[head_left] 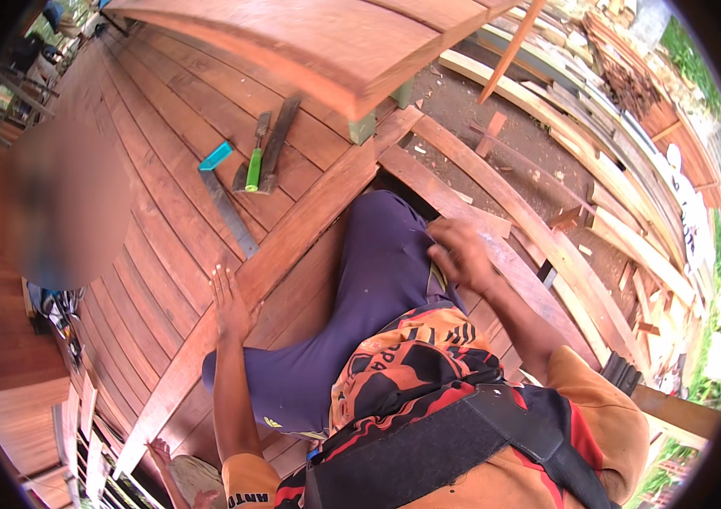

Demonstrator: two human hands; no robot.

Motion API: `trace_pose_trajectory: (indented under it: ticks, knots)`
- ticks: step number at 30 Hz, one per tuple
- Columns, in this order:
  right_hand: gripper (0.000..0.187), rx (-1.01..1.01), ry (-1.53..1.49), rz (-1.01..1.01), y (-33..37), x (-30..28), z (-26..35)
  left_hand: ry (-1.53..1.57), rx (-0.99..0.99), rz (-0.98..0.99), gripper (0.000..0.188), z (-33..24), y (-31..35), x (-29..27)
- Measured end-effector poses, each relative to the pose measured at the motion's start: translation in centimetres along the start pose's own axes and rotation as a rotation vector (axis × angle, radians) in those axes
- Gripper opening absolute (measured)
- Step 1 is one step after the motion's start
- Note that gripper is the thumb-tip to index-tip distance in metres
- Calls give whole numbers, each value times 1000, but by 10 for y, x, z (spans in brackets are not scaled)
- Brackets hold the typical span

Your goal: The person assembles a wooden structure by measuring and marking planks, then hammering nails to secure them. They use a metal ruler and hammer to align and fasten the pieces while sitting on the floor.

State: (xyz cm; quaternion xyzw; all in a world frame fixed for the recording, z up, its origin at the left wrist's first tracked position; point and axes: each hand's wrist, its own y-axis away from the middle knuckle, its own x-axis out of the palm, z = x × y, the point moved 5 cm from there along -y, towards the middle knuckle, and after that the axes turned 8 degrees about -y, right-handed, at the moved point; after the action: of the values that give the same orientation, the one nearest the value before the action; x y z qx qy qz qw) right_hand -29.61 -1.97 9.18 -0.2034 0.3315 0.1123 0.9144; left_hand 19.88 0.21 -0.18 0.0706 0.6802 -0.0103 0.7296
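Note:
My left hand (pixel 233 307) lies flat with fingers stretched out on the long border plank (pixel 280 242) of the wooden deck. Loosely bent and slightly blurred, the fingers of my right hand (pixel 461 254) are apart beside my raised knee; I see nothing in them. Ahead of my left hand rests a try square with a turquoise handle (pixel 216 157), its dark blade pointing back toward me. Just right of it are a green-handled chisel (pixel 254 165) and a dark, flat, blade-like piece (pixel 280 136), both lying on the deck boards.
A raised wooden platform (pixel 360 51) on green posts (pixel 362 129) overhangs the deck ahead. To the right, curved timber framing (pixel 522 195) spans bare soil, with stacked lumber (pixel 623 127) beyond. Another person's hand (pixel 160 454) shows at the lower left, near wooden slats.

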Motion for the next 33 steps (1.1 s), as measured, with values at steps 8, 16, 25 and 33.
trace_pose_trajectory:
  ticks: [8, 16, 25, 33]
  knots:
    - [102, 541, 621, 151, 33, -25, -129, -69, 64, -14, 112, 2, 1, 8]
    - [103, 651, 616, 196, 24, -26, -128, -45, 147, -128, 108, -3, -6, 8]
    - [103, 636, 618, 200, 30, -26, -136, -18, 119, -191, 115, -9, -2, 9]
    - [80, 382, 436, 57, 36, -25, -137, 119, 122, -250, 95, -2, 8, -11]
